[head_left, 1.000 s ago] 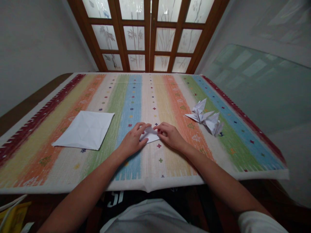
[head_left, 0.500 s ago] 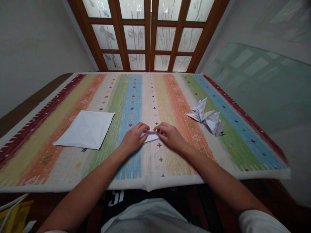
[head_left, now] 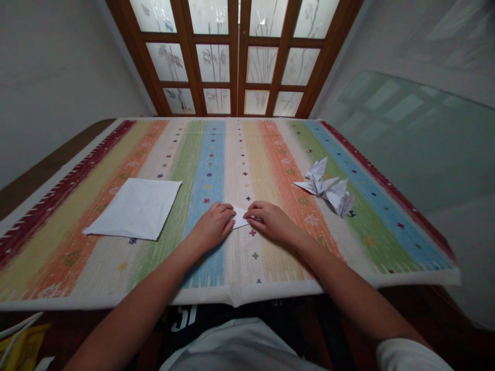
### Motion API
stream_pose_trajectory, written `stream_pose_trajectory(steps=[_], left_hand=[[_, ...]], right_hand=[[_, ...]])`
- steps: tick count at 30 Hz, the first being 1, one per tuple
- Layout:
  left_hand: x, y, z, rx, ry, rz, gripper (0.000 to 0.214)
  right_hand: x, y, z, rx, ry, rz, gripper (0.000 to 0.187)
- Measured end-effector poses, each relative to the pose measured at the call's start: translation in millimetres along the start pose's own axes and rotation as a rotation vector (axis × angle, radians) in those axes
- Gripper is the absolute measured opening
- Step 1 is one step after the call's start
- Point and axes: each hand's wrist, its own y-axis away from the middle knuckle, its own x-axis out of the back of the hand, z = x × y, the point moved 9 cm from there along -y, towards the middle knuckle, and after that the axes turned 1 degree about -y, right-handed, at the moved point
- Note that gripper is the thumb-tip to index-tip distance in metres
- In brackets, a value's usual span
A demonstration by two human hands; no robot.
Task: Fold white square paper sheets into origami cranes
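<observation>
Item: one small folded piece of white paper [head_left: 240,217], lying flat on a striped woven tablecloth [head_left: 240,257], between the two hands.

Left hand [head_left: 211,226]: just left of the folded paper, palm down, fingers [head_left: 224,210] curved against its left edge.

Right hand [head_left: 271,221]: just right of the folded paper, fingertips [head_left: 250,213] on its right point.

Grip: both hands bore down on the paper from either side, not spread wide; any pinch could not be told.

Also listed: one creased square sheet of white paper [head_left: 135,208], well left of the folded paper; two white origami cranes [head_left: 319,184], touching each other, well right of it; wooden doors with frosted glass panes [head_left: 212,67], far beyond it.
</observation>
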Motion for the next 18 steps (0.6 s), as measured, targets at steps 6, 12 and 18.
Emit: stream_pose_trajectory(steps=[6, 12, 18], left_hand=[[1.0, 4, -15, 0.128, 0.261, 0.055, 0.034], [2.4, 7, -14, 0.175, 0.324, 0.029, 0.042], [-1.4, 7, -5, 0.119, 0.265, -0.048, 0.053]], right_hand=[[10, 4, -4, 0.045, -0.031, 0.019, 0.024], [11, 7, -2, 0.05, -0.087, -0.039, 0.027], [16, 4, 13, -0.121, -0.156, 0.091, 0.02]])
